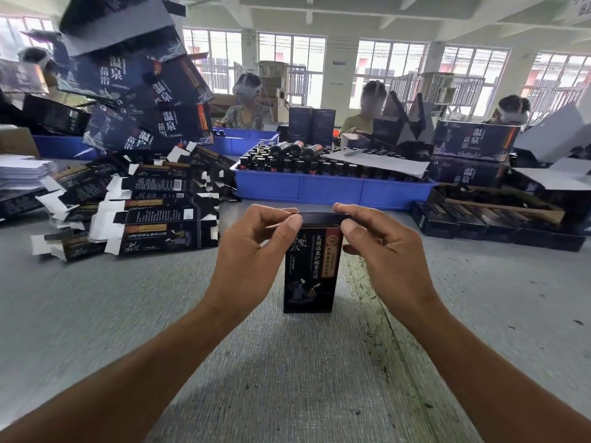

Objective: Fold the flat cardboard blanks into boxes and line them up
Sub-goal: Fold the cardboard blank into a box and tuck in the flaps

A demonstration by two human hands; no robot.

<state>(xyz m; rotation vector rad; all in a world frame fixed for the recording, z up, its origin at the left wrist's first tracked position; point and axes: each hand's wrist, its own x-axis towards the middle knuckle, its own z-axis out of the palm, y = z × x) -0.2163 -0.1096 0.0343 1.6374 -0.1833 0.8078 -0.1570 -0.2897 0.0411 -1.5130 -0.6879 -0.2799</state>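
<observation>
- While pinched at its top flap by left hand [252,251] and right hand [383,247], box [309,276] stands upright between them.
- Risk: uneven thumb pressure, creasing flap or tipping box.

— Where is the box [309,270] standing?
— On the table [96,314], between the left hand [252,251] and the right hand [383,251]; both are pinching its top edge.
— And the blanks [153,212]?
— Lying in a heap left of the left hand, a little behind it.
— What is sitting behind the hands?
— A crate [329,190] holding bottles [287,161]. Right of the right hand, trays [499,225] are lying on the table.
</observation>
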